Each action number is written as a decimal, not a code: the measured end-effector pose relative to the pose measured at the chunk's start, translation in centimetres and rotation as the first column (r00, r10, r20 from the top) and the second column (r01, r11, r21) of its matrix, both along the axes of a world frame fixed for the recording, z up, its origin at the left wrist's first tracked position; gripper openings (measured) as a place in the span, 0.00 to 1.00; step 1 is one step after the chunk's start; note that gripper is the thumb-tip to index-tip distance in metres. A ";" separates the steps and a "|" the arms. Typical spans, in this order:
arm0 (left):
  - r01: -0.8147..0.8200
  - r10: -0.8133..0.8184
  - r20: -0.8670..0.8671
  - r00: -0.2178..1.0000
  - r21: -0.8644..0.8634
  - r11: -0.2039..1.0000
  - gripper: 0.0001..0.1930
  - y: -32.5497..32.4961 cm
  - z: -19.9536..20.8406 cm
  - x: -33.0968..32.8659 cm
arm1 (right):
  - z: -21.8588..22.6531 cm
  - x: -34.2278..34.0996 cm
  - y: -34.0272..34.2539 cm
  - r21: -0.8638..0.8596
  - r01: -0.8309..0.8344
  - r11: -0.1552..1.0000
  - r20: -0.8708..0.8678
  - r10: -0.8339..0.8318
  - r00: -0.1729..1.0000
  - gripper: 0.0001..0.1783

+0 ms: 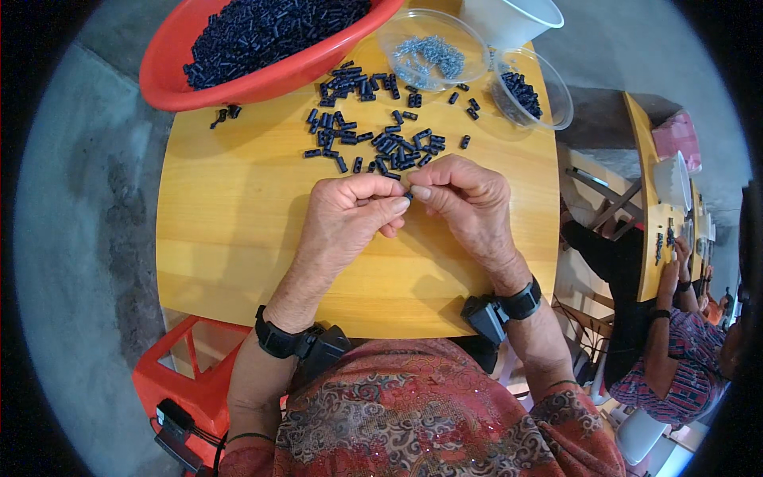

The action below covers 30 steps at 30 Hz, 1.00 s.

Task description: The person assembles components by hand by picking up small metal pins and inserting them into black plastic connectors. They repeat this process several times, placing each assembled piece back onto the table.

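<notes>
My left hand (350, 211) and my right hand (469, 203) meet fingertip to fingertip over the middle of the table. Between them a small black plastic piece (409, 195) shows, pinched by the left thumb and fingers. The right thumb and forefinger are also pressed together at this piece; whatever lies between them is too small and covered to make out. Just beyond my fingers lies a loose pile of short black plastic pieces (393, 147), some with holes in them.
On the wooden table (230, 246) stand a red basin (262, 86) heaped with black pieces, a clear tub of small silvery screws (429, 60), another clear tub (560, 107) with black pieces, and a white container (517, 20). A red stool (159, 374) is at left. Another person (675, 350) sits at right.
</notes>
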State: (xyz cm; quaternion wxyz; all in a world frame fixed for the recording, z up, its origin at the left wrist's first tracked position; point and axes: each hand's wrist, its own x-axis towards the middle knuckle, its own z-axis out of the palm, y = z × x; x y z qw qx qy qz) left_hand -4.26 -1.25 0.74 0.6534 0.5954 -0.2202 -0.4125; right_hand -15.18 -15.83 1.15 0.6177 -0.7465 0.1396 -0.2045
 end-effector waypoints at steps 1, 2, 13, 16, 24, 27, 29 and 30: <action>-0.001 0.001 0.008 1.000 0.007 1.000 0.06 0.0 0.0 0.0 | -0.1 0.0 0.0 -0.035 -0.007 0.999 0.016 0.007 1.000 0.05; -0.002 0.002 0.008 1.000 0.008 1.000 0.06 0.1 0.0 0.0 | -0.1 0.1 0.0 -0.034 -0.008 0.999 0.017 0.009 1.000 0.05; -0.016 0.015 -0.039 0.999 -0.003 1.000 0.05 0.1 -0.4 0.1 | -1.0 0.3 0.5 -0.338 -0.019 0.941 0.155 0.076 0.985 0.06; -0.050 0.050 -0.049 0.998 0.002 0.999 0.06 0.1 -0.3 -0.1 | -1.3 0.4 0.9 -0.260 -0.013 0.966 0.097 0.040 0.995 0.05; -0.053 0.049 -0.113 0.992 -0.033 0.998 0.08 0.0 0.2 0.0 | -0.1 0.2 0.5 0.130 -0.061 0.990 0.053 0.055 0.997 0.04; -0.053 0.052 -0.087 0.995 -0.004 0.999 0.08 0.0 0.6 0.0 | 0.4 0.1 0.5 0.246 -0.046 0.968 0.003 0.047 0.999 0.06; -0.046 0.046 -0.063 0.997 0.012 0.999 0.08 -0.1 0.6 0.0 | 0.4 0.0 0.5 0.287 -0.036 0.957 -0.027 0.046 0.999 0.06; -0.051 0.051 -0.066 0.997 0.001 0.999 0.08 -0.1 0.6 0.0 | 0.2 0.0 0.4 0.293 -0.040 0.955 -0.004 0.043 0.999 0.07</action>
